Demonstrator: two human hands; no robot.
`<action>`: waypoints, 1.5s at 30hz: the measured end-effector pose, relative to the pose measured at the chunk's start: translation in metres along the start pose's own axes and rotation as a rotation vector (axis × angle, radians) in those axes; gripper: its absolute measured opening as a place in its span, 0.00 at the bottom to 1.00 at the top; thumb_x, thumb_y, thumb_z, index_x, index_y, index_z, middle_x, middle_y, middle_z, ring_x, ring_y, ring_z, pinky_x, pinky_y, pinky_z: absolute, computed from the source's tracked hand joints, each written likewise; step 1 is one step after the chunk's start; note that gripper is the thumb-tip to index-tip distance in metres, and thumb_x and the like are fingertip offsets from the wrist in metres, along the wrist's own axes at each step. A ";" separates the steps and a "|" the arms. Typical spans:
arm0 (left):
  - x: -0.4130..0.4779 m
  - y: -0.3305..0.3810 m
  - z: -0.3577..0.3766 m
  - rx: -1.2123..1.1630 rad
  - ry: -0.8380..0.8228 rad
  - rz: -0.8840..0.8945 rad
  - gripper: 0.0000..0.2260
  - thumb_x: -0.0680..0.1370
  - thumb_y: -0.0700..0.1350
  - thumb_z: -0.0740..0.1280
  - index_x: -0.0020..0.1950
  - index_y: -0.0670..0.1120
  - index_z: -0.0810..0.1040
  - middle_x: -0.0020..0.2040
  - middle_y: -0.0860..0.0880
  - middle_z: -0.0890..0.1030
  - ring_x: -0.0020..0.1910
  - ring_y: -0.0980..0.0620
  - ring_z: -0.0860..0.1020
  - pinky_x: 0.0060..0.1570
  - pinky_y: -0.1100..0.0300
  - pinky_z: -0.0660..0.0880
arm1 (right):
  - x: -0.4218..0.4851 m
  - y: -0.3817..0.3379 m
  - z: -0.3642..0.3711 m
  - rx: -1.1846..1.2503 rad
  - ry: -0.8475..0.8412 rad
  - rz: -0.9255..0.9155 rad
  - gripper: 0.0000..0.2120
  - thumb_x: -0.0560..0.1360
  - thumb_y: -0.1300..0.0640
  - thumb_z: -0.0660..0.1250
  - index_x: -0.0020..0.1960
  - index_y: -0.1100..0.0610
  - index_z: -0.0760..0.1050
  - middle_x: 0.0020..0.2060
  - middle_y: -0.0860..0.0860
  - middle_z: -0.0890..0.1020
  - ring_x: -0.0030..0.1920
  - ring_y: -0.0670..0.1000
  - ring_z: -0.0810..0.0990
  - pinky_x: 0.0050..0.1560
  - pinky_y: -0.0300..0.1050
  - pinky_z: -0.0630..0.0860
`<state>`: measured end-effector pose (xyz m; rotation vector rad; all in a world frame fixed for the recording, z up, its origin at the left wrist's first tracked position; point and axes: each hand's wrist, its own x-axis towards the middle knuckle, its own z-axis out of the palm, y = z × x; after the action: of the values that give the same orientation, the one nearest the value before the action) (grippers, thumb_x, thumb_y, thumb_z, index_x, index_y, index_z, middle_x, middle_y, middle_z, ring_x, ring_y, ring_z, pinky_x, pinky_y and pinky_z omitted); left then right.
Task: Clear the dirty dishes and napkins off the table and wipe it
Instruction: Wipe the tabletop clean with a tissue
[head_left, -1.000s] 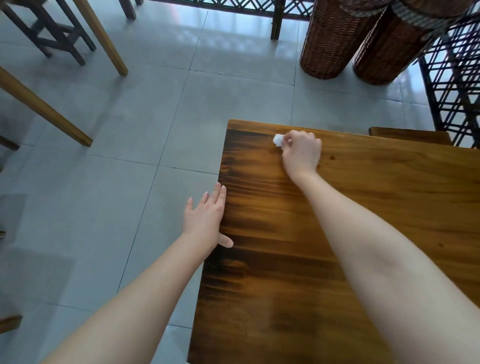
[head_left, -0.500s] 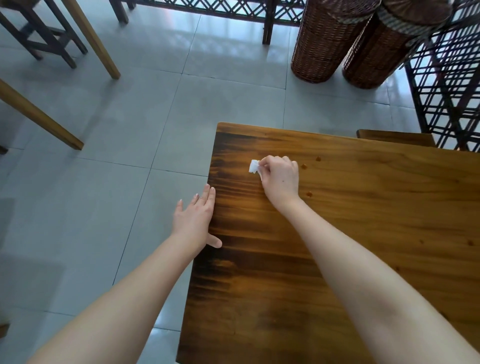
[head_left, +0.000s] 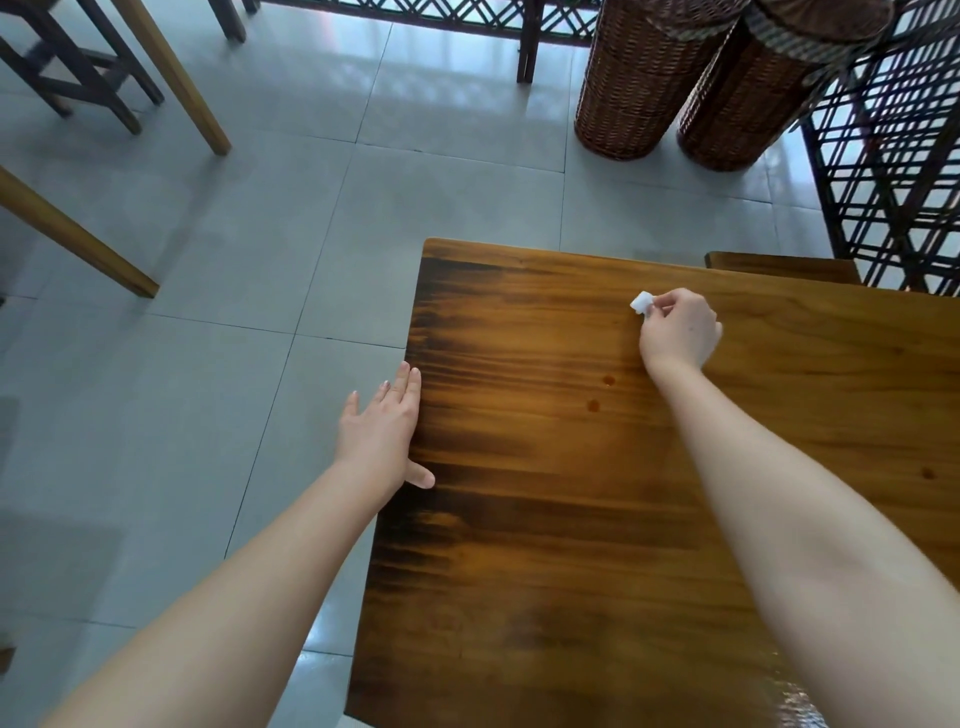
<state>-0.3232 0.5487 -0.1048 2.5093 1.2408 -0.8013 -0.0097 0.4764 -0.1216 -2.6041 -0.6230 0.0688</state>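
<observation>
Right hand (head_left: 679, 332): fingers (head_left: 675, 300) curled, pinching a white wad (head_left: 642, 302) at the far side of the table (head_left: 519, 545). Left hand (head_left: 382, 431): fingers straight, flat at the table's left edge. Step, we judge: wiping; we see no dishes. Next: draw the wad back over two spots (head_left: 609, 381). Around: tiled floor (head_left: 260, 260), two wicker baskets (head_left: 639, 78).

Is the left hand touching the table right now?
Touching. The head view shows the left hand pressed flat against the left edge of the table, with its thumb lying over the top.
</observation>
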 end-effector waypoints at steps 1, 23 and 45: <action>0.000 0.001 0.000 0.002 0.001 -0.002 0.58 0.65 0.63 0.74 0.78 0.48 0.36 0.79 0.49 0.39 0.78 0.48 0.48 0.74 0.47 0.50 | -0.004 -0.006 0.001 0.001 -0.016 -0.009 0.07 0.78 0.57 0.65 0.53 0.57 0.80 0.50 0.54 0.83 0.53 0.55 0.78 0.50 0.44 0.63; 0.001 0.000 0.001 -0.018 0.008 -0.004 0.59 0.64 0.61 0.76 0.78 0.48 0.37 0.79 0.49 0.40 0.78 0.48 0.50 0.74 0.48 0.53 | -0.033 0.013 -0.013 -0.006 -0.120 -0.150 0.08 0.77 0.56 0.66 0.53 0.55 0.82 0.48 0.52 0.84 0.52 0.53 0.78 0.52 0.45 0.63; -0.002 0.001 -0.003 -0.040 0.007 0.011 0.57 0.65 0.60 0.76 0.79 0.47 0.39 0.79 0.49 0.41 0.77 0.47 0.54 0.73 0.48 0.56 | -0.098 0.024 -0.024 -0.099 -0.164 -0.201 0.08 0.77 0.58 0.65 0.53 0.56 0.81 0.48 0.53 0.82 0.51 0.55 0.76 0.50 0.48 0.64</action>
<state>-0.3228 0.5476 -0.1013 2.4874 1.2320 -0.7581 -0.0840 0.4037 -0.1161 -2.6323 -0.9658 0.1932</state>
